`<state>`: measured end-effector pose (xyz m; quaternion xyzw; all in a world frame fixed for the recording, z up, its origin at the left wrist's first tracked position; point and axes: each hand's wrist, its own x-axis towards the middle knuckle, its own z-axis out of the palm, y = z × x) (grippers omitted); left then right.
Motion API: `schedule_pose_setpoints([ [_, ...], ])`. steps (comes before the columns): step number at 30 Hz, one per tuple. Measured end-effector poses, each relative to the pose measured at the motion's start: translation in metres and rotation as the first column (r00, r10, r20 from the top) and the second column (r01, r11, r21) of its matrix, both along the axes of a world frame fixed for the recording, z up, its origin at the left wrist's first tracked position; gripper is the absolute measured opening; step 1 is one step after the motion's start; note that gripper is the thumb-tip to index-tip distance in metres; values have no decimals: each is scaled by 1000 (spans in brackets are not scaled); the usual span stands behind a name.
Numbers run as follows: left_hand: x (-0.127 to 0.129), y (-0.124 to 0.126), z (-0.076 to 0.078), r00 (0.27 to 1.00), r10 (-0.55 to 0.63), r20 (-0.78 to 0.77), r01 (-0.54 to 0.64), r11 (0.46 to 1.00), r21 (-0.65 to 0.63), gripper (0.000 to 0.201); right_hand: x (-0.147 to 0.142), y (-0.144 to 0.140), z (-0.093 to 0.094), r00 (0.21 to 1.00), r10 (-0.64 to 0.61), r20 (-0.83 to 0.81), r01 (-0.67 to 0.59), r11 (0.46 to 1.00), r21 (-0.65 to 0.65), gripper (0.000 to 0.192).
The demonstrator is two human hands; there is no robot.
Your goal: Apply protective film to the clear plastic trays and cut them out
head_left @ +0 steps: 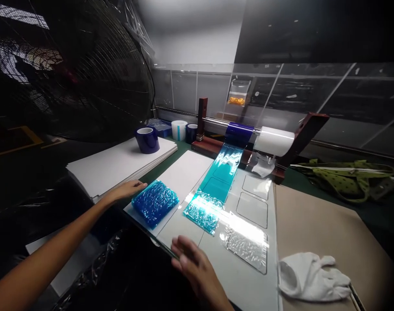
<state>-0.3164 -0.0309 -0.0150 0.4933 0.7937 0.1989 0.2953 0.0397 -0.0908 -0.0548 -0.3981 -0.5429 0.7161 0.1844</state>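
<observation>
Left grip: the hand lies flat and palm-down, fingers extended and loosely together, nothing clamped. Its fingertips rest at the far left corner of the white board, just beside the blue crinkled film pad; whether they touch the pad itself cannot be told.

Right grip: the hand is open, fingers spread and slightly blurred, holding nothing. It sits at the near edge of the board, close to the clear template sheet; contact with the edge cannot be confirmed.

Head view, items in hand: the blue crinkled film pad lies on the left part of the board, roughly rectangular, deep blue, surface heavily wrinkled and glossy. To its right, a strip of teal film runs down from a blue roll on a wooden-ended dispenser and ends in a wrinkled patch near the board's middle. A clear wrinkled film piece lies right of that, on the template sheet with its outlined rectangles.

Surroundings: a white roll shares the dispenser bar. A dark blue tape roll stands on a stack of white sheets at left. A white glove lies on brown card on the worktop at right. A large black fan stands at upper left.
</observation>
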Motion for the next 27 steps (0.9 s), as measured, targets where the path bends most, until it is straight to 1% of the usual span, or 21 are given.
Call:
schedule_pose_setpoints([
  [1,-5,6,-9,1000,-9,18,10,999,-38,45,-28,12,-3,963,-155,-220,97,963,-253,49],
  [2,-9,11,-17,999,-19,36,22,997,-75,41,-52,22,-6,894,-317,-315,151,877,-456,53],
  [3,-11,16,-25,998,-28,53,34,994,-109,38,-73,31,-9,883,-353,-309,172,856,-487,53],
  [4,-12,19,-32,997,-36,68,46,989,-139,35,-89,37,-12,860,-405,-309,189,817,-545,51],
  [6,-13,24,-40,994,-49,97,67,979,-191,33,-110,45,-18,865,-417,-278,207,802,-559,44],
  [8,-14,28,-43,991,-55,126,83,970,-230,34,-121,48,-22,863,-424,-274,206,792,-575,40],
  [12,-14,31,-40,972,-47,232,115,951,-287,36,-130,49,-25,853,-435,-288,208,789,-578,40],
  [16,-8,30,-35,924,-24,382,154,937,-315,31,-132,48,-27,856,-436,-277,213,786,-581,35],
  [18,-4,28,-33,904,2,427,145,939,-310,28,-130,48,-26,865,-423,-270,198,783,-590,31],
  [22,8,23,-28,861,49,505,101,959,-265,30,-125,49,-24,869,-399,-292,148,775,-615,31],
  [25,18,19,-21,817,73,572,65,974,-217,31,-121,49,-22,858,-391,-333,103,766,-634,33],
  [27,25,14,-14,785,105,611,12,983,-184,35,-115,47,-20,848,-389,-360,79,765,-639,37],
])
